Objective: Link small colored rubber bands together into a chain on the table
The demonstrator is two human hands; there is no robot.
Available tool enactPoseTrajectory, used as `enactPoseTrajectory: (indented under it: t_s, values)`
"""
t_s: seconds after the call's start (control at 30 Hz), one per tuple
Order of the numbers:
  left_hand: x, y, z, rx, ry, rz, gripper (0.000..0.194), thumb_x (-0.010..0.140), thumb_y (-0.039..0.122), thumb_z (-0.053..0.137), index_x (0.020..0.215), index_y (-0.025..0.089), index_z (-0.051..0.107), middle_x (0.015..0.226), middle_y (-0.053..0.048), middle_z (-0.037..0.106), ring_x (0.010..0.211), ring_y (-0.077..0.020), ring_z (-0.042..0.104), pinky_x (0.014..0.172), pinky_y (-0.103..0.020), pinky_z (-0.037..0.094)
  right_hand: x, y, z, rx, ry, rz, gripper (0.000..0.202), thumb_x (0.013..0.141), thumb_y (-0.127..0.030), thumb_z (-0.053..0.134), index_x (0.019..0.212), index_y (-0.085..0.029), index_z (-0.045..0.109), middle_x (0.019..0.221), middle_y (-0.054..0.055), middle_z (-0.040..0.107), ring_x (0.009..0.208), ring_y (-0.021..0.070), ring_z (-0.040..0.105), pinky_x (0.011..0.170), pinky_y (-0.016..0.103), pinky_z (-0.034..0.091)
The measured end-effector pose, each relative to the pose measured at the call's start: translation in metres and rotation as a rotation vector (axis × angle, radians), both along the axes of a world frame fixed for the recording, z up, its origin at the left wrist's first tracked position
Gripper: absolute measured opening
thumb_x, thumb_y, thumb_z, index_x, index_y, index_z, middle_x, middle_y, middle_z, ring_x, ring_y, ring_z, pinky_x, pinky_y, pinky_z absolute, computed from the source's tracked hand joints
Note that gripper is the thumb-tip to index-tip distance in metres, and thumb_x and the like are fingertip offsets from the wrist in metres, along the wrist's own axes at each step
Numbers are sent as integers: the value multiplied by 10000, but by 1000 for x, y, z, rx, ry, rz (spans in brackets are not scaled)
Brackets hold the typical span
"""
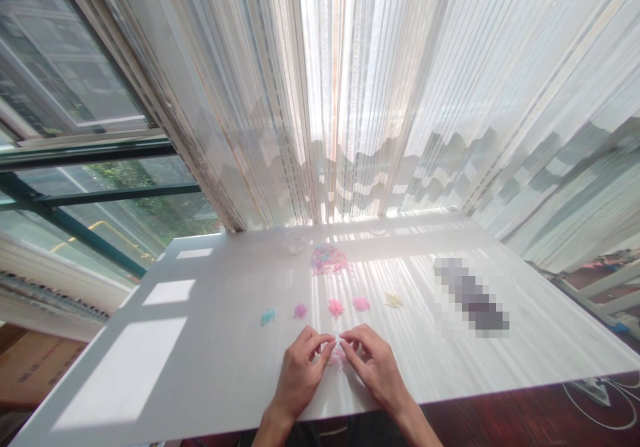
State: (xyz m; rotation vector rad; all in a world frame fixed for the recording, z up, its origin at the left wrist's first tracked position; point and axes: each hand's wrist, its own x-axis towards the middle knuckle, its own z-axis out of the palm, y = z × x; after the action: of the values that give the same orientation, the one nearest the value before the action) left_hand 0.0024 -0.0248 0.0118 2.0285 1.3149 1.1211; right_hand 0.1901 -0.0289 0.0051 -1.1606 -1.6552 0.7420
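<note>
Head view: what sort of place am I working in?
Probably a room in a home, beside a window, though it could be a small workroom. A long curtain hangs behind the white table, and greenery shows through the glass at left.

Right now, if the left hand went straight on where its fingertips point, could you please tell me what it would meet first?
Most likely the right hand, which faces the left hand across a narrow gap, though depth is hard to judge; whether anything small lies between is unclear.
</note>
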Motion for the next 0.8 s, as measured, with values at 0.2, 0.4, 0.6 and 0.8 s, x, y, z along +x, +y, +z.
enactPoseTrajectory:
  t_s: [0.2, 0.4, 0.6, 0.8]
  values:
    - [1, 7, -3, 19, -30, 6, 152, 992, 283, 619, 1006, 227, 759, 766, -6, 616, 633, -122, 593, 607, -215, 510, 0, 0, 1, -4, 1, -26, 133, 964, -300, 640, 1030, -227, 729, 857, 33, 702, 704, 161, 645, 622, 242, 527]
    - [3, 11, -5, 10, -38, -12, 157, 992, 286, 616, 1002, 228, 762, 769, -11, 620, 643, -126, 599, 597, -216, 509, 0, 1, 1, -22, -13, -50, 170, 989, -329, 606, 932, -221, 725, 825, 33, 703, 682, 161, 644, 619, 242, 533]
    - [1, 11, -10, -14, -39, -18, 176, 997, 321, 612, 1047, 229, 753, 788, -16, 614, 663, -131, 599, 604, -220, 516, -1, 2, 3, -16, -21, -70, 217, 999, -364, 592, 921, -215, 731, 804, 34, 707, 653, 160, 636, 611, 244, 535]
    - [1, 9, -10, -30, -45, -18, 177, 1002, 321, 601, 1027, 225, 747, 800, -23, 631, 667, -130, 597, 596, -214, 515, -2, 2, 4, -26, -27, -77, 278, 1008, -420, 578, 912, -213, 736, 791, 40, 708, 645, 167, 635, 615, 255, 547]
